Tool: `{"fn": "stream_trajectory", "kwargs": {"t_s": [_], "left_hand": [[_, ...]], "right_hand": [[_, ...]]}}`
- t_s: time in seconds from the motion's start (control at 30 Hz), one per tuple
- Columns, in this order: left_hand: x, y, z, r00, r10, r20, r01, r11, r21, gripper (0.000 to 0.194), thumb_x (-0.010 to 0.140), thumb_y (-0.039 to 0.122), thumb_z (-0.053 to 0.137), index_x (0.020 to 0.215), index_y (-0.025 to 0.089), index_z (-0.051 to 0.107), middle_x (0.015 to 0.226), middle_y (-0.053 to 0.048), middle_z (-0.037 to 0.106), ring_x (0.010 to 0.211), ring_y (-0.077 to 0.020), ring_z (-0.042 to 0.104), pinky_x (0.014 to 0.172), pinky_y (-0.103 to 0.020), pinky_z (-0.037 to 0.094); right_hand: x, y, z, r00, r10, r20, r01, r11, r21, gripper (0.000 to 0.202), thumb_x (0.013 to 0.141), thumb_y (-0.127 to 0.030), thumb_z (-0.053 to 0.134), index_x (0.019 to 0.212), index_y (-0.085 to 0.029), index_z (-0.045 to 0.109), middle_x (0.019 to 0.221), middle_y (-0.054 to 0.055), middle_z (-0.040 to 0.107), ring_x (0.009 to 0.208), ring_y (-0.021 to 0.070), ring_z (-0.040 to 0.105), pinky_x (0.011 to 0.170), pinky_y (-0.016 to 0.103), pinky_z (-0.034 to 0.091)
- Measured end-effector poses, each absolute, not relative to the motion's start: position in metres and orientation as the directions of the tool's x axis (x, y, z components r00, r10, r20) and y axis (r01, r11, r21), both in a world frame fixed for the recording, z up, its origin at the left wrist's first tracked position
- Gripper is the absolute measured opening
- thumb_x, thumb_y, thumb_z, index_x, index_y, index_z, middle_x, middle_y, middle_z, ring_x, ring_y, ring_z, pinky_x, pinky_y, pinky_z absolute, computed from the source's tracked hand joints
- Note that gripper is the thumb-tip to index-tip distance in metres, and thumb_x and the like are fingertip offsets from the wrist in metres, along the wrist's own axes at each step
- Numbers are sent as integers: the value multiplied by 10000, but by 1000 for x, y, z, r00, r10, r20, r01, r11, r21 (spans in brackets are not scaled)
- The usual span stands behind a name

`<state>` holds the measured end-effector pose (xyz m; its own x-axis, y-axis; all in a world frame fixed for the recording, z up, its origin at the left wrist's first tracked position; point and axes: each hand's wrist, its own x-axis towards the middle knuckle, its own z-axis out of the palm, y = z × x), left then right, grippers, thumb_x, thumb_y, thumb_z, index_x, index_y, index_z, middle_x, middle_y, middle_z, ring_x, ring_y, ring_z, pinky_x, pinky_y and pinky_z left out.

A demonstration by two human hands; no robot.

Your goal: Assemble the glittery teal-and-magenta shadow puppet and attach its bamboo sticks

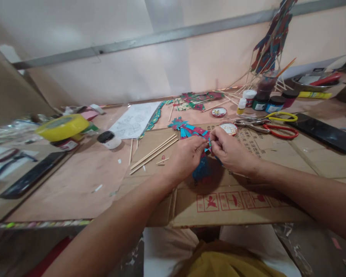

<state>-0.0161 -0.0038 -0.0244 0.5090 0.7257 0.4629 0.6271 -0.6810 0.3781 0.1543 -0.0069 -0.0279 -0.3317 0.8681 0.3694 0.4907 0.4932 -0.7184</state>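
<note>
Both my hands meet over a blue and red painted cut-out figure (194, 132), which lies on a flattened cardboard sheet (184, 200). My left hand (187, 154) is closed, its fingertips pinching the figure's edge. Close against it, my right hand (229, 151) has thumb and forefinger pressed together at the same spot; any small part between them is hidden. A blue piece (201, 169) of the figure shows below my fingers. Just behind the right hand sits a round lid (228, 128) of small beads. Several thin wooden sticks (154, 154) lie left of my left hand.
Pliers (252, 122), red-handled scissors (281, 131) and a black phone (325, 132) lie at right. Paint jars (275, 104) stand behind them. Further back are more painted cut-outs on sticks (202, 100). A drawing sheet (135, 118), a white jar (109, 140) and yellow tape (62, 127) are at left.
</note>
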Motion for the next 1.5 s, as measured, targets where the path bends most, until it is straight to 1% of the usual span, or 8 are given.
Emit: {"fn": "stream_trajectory", "kwargs": {"t_s": [0.13,0.4,0.53,0.7,0.97,1.2,1.33,1.5], "left_hand": [[-17,-3,-28,519,695,497,612,-709,351,218,937,167,486,798,161,653,730,-33,666,704,-145,613,646,-237,426],[-16,-4,-32,535,691,486,640,-707,300,222,922,106,465,827,173,653,807,-48,679,805,-160,625,728,-246,463],[-17,-1,-31,527,696,488,619,-708,340,226,948,173,463,857,160,669,814,-51,681,782,-151,625,716,-235,461],[-18,2,-28,523,697,491,598,-710,372,262,972,235,435,994,147,681,915,-68,717,830,-163,648,757,-255,469],[-18,-1,-25,535,675,508,569,-732,375,208,945,172,486,840,144,664,817,-54,695,819,-149,647,743,-226,462],[-18,-5,-26,531,651,542,571,-748,339,170,922,126,502,898,159,667,826,-39,695,787,-140,636,722,-224,470],[-19,-6,-30,513,644,568,592,-744,310,192,916,103,487,936,170,665,853,-40,691,786,-139,630,712,-227,473],[-17,-4,-32,512,667,541,612,-725,315,212,946,150,449,903,165,657,831,-45,675,778,-146,616,709,-242,468]], "right_hand": [[153,-9,-29,-331,878,345,451,468,-760,117,819,-146,391,774,-241,340,677,-29,383,621,146,370,573,285,308],[152,-10,-33,-327,899,290,408,411,-815,105,832,-164,386,795,-243,327,701,-26,396,646,153,402,590,291,336],[153,-5,-33,-330,888,321,424,443,-790,101,829,-159,375,783,-241,337,695,-25,392,633,152,390,587,293,328],[157,-2,-29,-342,851,399,477,523,-706,106,814,-144,398,778,-234,355,680,-32,377,592,139,331,560,285,288],[155,-8,-26,-347,847,404,482,530,-698,115,832,-134,383,787,-235,351,686,-27,378,603,141,342,562,286,293],[152,-10,-31,-314,857,408,390,508,-768,109,833,-152,379,780,-240,342,719,-16,390,660,151,395,593,296,333],[150,-12,-32,-291,886,360,356,449,-819,97,842,-164,390,793,-237,347,723,-19,401,657,147,402,595,293,338],[151,-9,-33,-291,895,338,369,431,-824,105,828,-160,396,790,-240,339,719,-19,405,649,149,400,589,295,335]]}}
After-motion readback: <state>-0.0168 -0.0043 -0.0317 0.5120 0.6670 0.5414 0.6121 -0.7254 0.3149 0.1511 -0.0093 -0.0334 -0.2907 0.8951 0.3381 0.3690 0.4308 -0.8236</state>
